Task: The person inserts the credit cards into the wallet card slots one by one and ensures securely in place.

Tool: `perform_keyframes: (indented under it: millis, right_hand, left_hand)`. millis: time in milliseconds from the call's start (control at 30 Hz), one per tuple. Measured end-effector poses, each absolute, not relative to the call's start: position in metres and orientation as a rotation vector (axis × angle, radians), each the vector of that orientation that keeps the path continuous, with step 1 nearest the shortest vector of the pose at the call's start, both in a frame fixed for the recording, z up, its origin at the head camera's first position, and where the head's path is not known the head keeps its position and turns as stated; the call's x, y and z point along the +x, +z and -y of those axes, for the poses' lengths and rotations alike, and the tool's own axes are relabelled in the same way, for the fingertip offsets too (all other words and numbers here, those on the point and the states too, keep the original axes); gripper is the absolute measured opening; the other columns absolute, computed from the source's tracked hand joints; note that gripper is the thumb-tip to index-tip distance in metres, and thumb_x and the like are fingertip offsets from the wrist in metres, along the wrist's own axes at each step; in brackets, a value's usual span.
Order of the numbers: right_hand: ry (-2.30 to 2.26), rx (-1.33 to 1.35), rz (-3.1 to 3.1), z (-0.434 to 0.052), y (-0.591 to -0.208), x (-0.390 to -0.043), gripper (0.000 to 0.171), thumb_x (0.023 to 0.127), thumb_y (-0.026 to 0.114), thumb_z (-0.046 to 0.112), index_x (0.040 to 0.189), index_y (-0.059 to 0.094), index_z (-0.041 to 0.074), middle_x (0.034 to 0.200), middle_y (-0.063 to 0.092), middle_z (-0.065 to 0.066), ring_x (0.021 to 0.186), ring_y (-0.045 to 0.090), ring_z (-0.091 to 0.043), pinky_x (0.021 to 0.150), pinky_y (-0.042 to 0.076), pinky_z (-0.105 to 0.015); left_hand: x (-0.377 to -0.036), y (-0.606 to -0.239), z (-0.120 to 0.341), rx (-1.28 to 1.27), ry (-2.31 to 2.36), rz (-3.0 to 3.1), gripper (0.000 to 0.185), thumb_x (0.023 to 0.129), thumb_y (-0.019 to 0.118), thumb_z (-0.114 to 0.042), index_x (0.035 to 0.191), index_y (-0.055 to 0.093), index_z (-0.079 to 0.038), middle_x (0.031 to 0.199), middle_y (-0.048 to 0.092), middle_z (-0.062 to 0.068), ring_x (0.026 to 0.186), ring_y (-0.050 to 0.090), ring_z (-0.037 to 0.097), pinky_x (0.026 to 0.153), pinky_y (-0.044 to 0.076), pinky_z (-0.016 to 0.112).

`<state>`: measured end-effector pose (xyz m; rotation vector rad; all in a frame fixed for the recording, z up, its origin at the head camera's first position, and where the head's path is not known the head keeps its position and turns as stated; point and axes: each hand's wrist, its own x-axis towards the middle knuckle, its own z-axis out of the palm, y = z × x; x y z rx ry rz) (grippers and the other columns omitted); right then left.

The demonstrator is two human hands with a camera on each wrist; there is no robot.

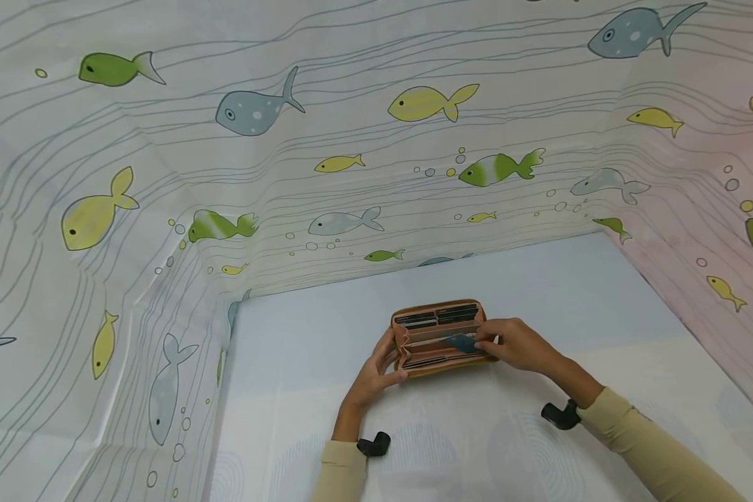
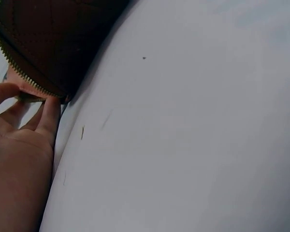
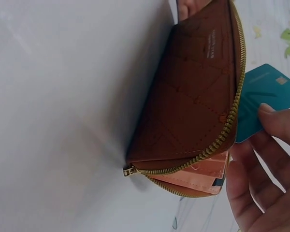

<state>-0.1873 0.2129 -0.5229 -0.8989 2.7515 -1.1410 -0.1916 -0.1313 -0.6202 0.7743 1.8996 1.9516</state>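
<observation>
A brown zip-around wallet (image 1: 440, 337) lies unzipped on the white table, its pink card slots showing. My left hand (image 1: 381, 369) grips its left end; in the left wrist view the fingertips (image 2: 47, 102) pinch the zipper edge of the wallet (image 2: 53, 43). My right hand (image 1: 516, 343) pinches a teal card (image 1: 461, 341) over the wallet's middle section. In the right wrist view the teal card (image 3: 261, 99), with a chip on it, pokes out beside the wallet's brown quilted shell (image 3: 193, 101), held by a fingertip (image 3: 275, 118).
The white table top (image 1: 477, 293) is walled at the back and both sides by a fish-print cloth (image 1: 351, 139). Black wrist-camera mounts (image 1: 374, 444) (image 1: 561, 414) sit at both cuffs.
</observation>
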Motion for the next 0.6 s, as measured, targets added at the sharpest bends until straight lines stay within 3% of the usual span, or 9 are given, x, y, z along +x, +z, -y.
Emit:
perform_keyframes:
  millis: [300, 600]
  right_hand:
    - [-1.106, -0.924, -2.758, -0.2121, -0.5215, -0.1867, 0.011, 0.087, 0.076, 0.006, 0.095, 0.075, 0.013, 0.096, 0.073, 0.001, 0.074, 0.06, 0.001, 0.06, 0.05, -0.02]
    - [-1.048, -0.936, -2.772, -0.2117, -0.5221, -0.1867, 0.011, 0.087, 0.075, 0.005, 0.095, 0.076, 0.012, 0.099, 0.073, -0.001, 0.079, 0.063, -0.004, 0.061, 0.05, -0.02]
  left_hand:
    - [-0.1915, -0.6215, 0.1313, 0.781, 1.945, -1.917, 0.091, 0.094, 0.068, -0.007, 0.161, 0.007, -0.007, 0.169, -0.001, 0.013, 0.154, 0.015, 0.038, 0.121, 0.023, 0.055]
    - [-0.1925, -0.6233, 0.1312, 0.766, 1.945, -1.904, 0.091, 0.093, 0.065, 0.001, 0.16, 0.003, 0.0, 0.168, -0.004, 0.019, 0.153, 0.011, 0.042, 0.119, 0.017, 0.063]
